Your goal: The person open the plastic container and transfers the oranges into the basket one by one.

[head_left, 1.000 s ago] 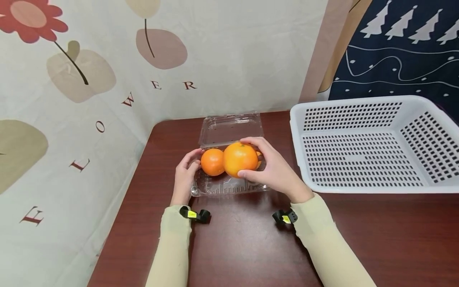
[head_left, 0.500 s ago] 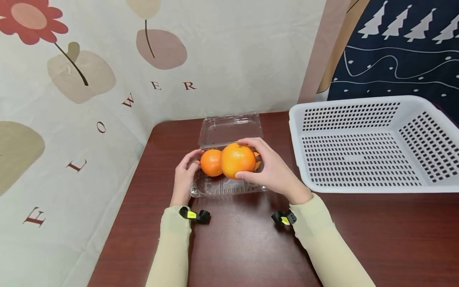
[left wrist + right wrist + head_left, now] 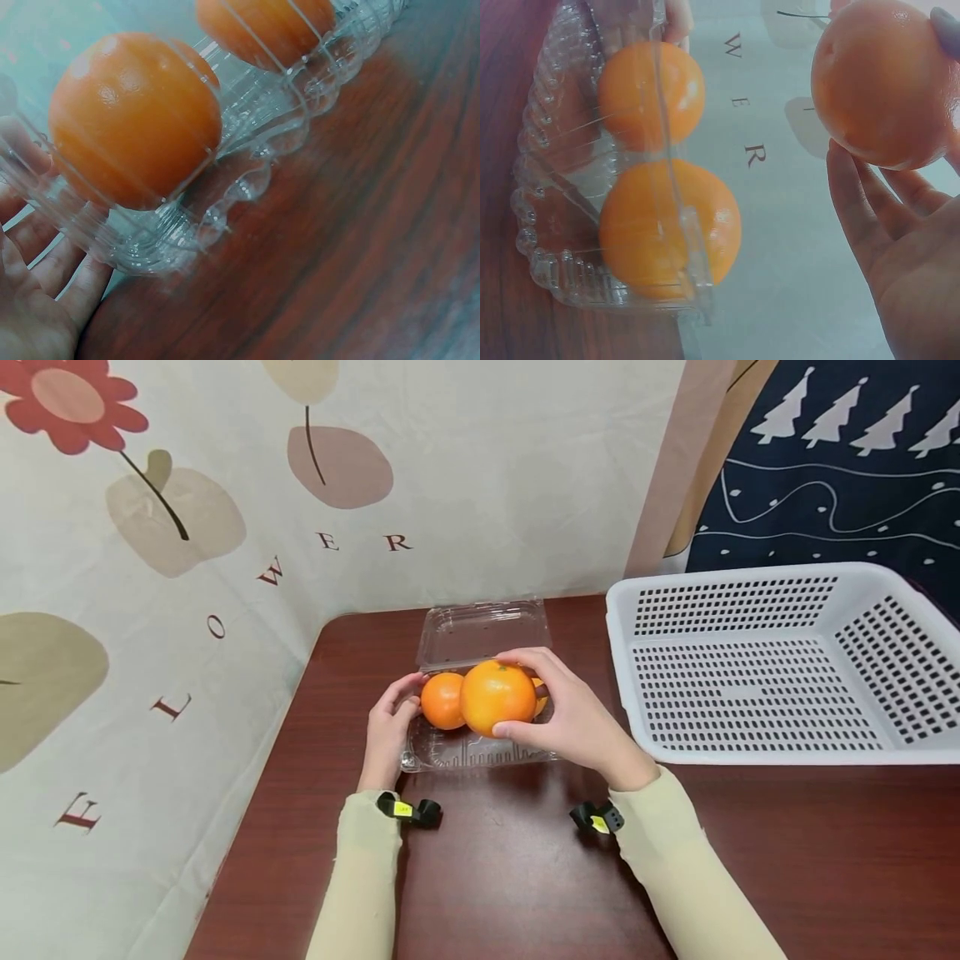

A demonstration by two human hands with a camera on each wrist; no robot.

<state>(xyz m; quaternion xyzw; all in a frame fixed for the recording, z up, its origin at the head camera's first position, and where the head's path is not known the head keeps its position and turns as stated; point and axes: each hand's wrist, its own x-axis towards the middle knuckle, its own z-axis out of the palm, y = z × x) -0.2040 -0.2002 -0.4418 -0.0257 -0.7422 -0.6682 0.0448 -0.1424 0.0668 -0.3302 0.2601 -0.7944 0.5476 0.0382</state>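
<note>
My right hand (image 3: 581, 720) grips a large orange (image 3: 498, 698), thumb in front and fingers behind, over the clear plastic clamshell box (image 3: 450, 753). One orange (image 3: 441, 701) sits in the left part of that box. Another orange (image 3: 670, 229) lies in its right part, mostly hidden in the head view behind the right hand and the held orange. At the box's left end, my left hand (image 3: 386, 731) rests against the wall; in the left wrist view its fingers (image 3: 56, 266) lie fairly straight along the outside. The clear lid (image 3: 483, 633) is folded back, away from me.
A white perforated plastic basket (image 3: 750, 693) stands on the right side of the dark red wooden table (image 3: 495, 885). Behind the table hang a pale printed cloth (image 3: 480, 468) and a dark blue cloth with white trees (image 3: 817, 493).
The orange in my right hand has shifted slightly to the left above the box. My left hand has stayed at the box's left end.
</note>
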